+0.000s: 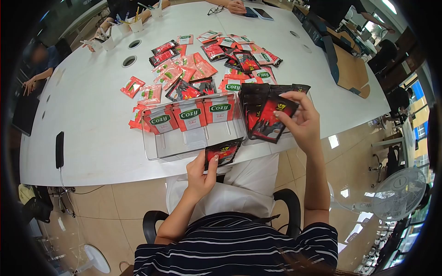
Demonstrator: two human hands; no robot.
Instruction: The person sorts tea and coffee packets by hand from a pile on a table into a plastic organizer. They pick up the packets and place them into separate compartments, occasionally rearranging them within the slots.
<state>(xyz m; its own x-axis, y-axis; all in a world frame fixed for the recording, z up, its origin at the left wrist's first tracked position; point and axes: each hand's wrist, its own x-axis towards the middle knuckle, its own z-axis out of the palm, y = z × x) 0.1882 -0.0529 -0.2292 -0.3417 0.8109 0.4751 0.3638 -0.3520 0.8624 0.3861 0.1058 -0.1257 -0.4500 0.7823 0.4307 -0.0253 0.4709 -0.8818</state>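
My left hand point(200, 178) pinches a black-and-red coffee sachet point(226, 150) at the near edge of the table. In my right hand point(304, 120) is another black-and-red sachet point(271, 128), tilted over the right-hand container. A clear plastic tray point(177, 151) stands between my hands and the pile; its back part holds a row of pink "Cozy" packets point(189, 115), while its front part shows bare plastic. Beside it, the second container holds upright black-and-red sachets point(253, 97), partly hidden by my right hand and its sachet.
Behind the trays spreads a loose pile of pink packets point(168, 73) and dark sachets point(246, 62). Pen cups point(136, 25) stand far left, a black phone-like object point(60, 149) lies left, and an open cardboard box point(352, 73) sits right. Other people's hands point(236, 7) rest at the table's edges.
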